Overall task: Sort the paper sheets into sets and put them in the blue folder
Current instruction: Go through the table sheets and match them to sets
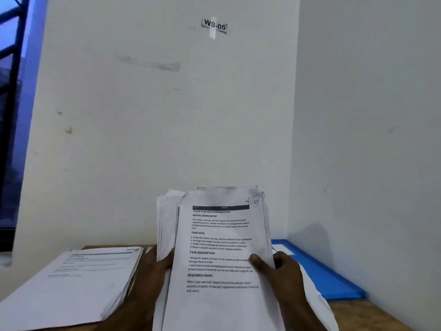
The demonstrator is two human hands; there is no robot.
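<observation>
Holding a thick stack of paper sheets (222,247) upright in front of me, I see my left hand (152,271) gripping its left edge with the thumb tucked among the pages. My right hand (281,275) clasps the right edge, thumb pressed on the front sheet, whose printed headings include "Initial Scene Setup" and "Task Goal". A second pile of sheets (78,283) lies flat on the wooden table (358,316) to my left, the blue folder (322,271) lies to my right along the white wall (167,139), partly hidden behind my right hand, and a taped label (214,26) above reads WS-05.
</observation>
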